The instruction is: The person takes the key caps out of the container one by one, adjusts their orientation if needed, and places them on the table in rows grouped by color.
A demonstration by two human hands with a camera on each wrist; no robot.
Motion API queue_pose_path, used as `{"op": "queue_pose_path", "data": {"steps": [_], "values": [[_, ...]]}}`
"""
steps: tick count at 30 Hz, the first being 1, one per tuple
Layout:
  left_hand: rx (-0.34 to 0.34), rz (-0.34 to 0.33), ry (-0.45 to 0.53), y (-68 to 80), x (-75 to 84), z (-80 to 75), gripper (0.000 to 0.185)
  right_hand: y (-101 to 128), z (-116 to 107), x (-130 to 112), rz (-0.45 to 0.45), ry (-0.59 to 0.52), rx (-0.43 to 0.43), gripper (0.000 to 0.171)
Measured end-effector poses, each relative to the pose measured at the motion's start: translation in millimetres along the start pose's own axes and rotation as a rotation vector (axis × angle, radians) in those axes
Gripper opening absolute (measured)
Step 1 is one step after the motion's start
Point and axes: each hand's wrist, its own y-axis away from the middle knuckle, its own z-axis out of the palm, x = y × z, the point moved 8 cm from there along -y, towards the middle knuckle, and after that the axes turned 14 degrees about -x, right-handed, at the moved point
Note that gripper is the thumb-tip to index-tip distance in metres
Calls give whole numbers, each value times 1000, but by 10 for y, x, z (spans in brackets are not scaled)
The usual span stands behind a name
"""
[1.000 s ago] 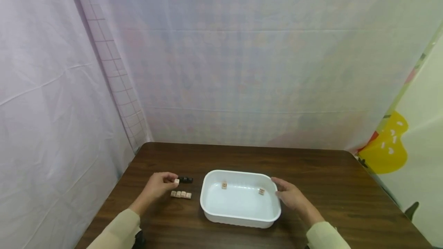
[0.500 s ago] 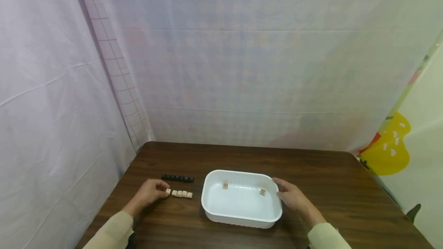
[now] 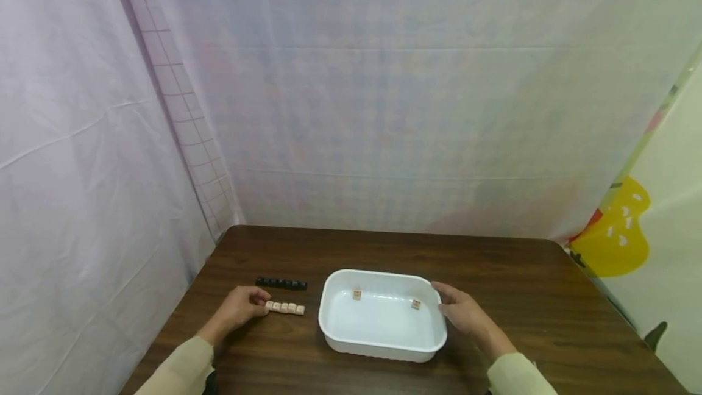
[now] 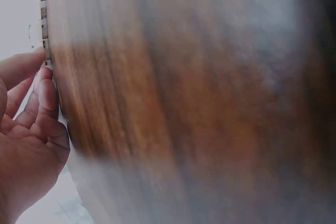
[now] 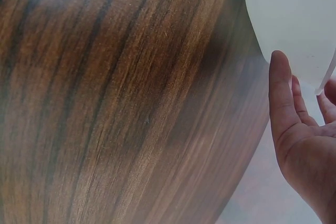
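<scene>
My left hand (image 3: 239,308) is at the left end of a row of small cream blocks (image 3: 284,308). Its thumb and fingertips pinch the end block, which lines up with the others. In the left wrist view, the row (image 4: 44,3) runs away from the fingertips along the tabletop. My right hand (image 3: 462,309) holds the right side of a white plastic tray (image 3: 378,351). Seen from the right wrist, fingers lie on either side of the tray's wall (image 5: 294,24). Two small tan blocks with dark marks, one at back left (image 3: 357,294) and one at right (image 3: 416,304), lie inside the tray.
A row of small black blocks (image 3: 281,283) lies just behind the cream row, parallel to it. The dark wood table (image 3: 384,249) has a rounded back edge. Pale curtains (image 3: 384,108) hang behind it and at both sides.
My left hand has brought a cream block down and left, from in front of the black row to the left end of the cream row, and closed the small gap. My right hand stays on the tray.
</scene>
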Motion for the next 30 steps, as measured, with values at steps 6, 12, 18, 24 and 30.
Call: {"op": "queue_pose_path", "data": {"steps": [6,12,18,24,30], "values": [[26,-26,9,19,6,-25,22,3,6,1,20,11,-11,50],[29,-24,14,-22,191,-64,27,-7,-2,6,21,15,-10,51],[-1,101,45,-142,610,29,27,-5,-5,12,13,-4,-8,52],[-41,178,69,-318,1036,263,25,11,2,7,4,-25,-7,52],[-130,180,68,-504,1404,579,26,10,3,6,-11,-32,-4,52]]}}
